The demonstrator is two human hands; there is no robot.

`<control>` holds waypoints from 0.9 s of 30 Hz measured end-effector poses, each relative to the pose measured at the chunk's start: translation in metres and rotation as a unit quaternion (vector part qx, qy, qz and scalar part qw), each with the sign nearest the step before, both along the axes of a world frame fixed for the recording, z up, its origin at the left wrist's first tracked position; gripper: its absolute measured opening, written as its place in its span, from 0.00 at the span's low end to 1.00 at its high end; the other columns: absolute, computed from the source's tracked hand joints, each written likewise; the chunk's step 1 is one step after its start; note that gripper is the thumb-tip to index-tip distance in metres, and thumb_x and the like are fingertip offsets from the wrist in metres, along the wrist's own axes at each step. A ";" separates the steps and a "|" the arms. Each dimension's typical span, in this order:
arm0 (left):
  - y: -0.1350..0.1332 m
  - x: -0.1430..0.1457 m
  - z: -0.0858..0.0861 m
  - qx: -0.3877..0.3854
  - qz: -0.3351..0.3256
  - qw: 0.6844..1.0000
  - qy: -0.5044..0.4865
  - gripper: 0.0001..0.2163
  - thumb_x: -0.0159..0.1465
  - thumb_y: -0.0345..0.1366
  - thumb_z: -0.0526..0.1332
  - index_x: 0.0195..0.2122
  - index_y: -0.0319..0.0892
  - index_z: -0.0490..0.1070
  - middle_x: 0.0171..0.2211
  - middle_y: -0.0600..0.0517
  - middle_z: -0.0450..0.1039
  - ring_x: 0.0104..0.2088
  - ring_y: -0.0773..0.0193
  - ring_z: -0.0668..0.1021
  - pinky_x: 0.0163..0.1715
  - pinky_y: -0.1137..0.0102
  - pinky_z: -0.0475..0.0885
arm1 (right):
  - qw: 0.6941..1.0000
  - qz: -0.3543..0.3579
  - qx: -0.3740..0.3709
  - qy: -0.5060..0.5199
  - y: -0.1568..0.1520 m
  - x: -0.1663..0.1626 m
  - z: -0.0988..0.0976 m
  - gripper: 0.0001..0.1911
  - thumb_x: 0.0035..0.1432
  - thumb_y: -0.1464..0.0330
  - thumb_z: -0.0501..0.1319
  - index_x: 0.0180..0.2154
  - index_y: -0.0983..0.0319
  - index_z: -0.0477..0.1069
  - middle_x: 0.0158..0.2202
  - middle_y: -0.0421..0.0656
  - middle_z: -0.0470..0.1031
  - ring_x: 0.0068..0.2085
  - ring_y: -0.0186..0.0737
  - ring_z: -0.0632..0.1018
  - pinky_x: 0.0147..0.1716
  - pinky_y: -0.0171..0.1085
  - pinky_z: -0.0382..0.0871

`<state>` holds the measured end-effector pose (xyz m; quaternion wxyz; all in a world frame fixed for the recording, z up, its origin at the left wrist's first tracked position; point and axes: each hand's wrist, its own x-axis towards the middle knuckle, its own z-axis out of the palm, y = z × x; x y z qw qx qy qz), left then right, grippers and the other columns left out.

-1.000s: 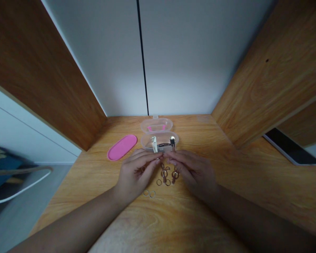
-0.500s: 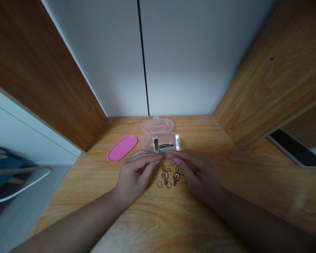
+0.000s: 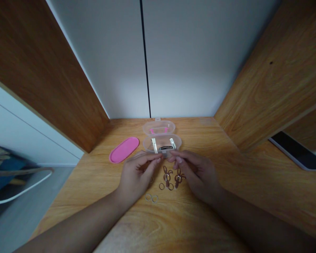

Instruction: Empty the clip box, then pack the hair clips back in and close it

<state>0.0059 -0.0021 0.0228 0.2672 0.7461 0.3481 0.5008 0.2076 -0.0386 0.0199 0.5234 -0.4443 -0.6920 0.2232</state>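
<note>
My left hand (image 3: 138, 173) pinches a silver hair clip (image 3: 154, 144) between thumb and fingers, its jaw end pointing up and away. A second silver hair clip (image 3: 172, 143) stands in the pinch of my right hand (image 3: 197, 173), tilted leftward. Both clips are over the near part of a clear oval plastic case (image 3: 146, 143), whose lid (image 3: 159, 123) is folded open at the back. Dark hairpins (image 3: 165, 148) lie in the case. Below my fingers, brown hair ties with looped shapes (image 3: 166, 177) rest on the wooden tabletop.
Small thin rings (image 3: 155, 199) lie nearest me on the tabletop. A pink oval tray (image 3: 124, 150) is left of the case. A dark phone-like slab (image 3: 300, 151) sits at the far right. Wooden side panels and a white back wall (image 3: 184, 70) enclose the surface.
Both clips have dipped lower toward the case. The right one has swung from nearly upright to a leftward lean. The view has shifted slightly.
</note>
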 end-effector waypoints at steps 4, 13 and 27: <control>0.001 0.001 -0.001 -0.035 0.016 0.999 -0.008 0.07 0.65 0.33 0.65 0.42 0.45 0.82 0.37 0.50 0.85 0.36 0.64 0.84 0.39 0.69 0.80 | 0.999 0.001 -0.038 0.020 0.001 0.000 -0.001 0.13 0.68 0.68 0.57 0.51 0.56 0.77 0.39 0.41 0.83 0.31 0.33 0.80 0.31 0.33 0.76; 0.000 0.001 -0.002 -0.064 0.019 0.998 -0.019 0.08 0.66 0.35 0.64 0.45 0.44 0.81 0.38 0.49 0.84 0.36 0.63 0.84 0.37 0.70 0.80 | 0.997 0.006 -0.069 0.035 0.003 0.000 -0.004 0.13 0.69 0.66 0.56 0.51 0.56 0.76 0.37 0.41 0.82 0.32 0.34 0.79 0.33 0.34 0.75; -0.001 -0.001 -0.004 -0.008 -0.014 1.000 -0.011 0.08 0.66 0.31 0.64 0.45 0.44 0.79 0.37 0.50 0.83 0.36 0.65 0.83 0.37 0.70 0.78 | 0.993 -0.012 -0.038 0.111 -0.001 0.000 -0.004 0.12 0.71 0.64 0.55 0.50 0.56 0.74 0.31 0.39 0.77 0.29 0.33 0.77 0.31 0.33 0.73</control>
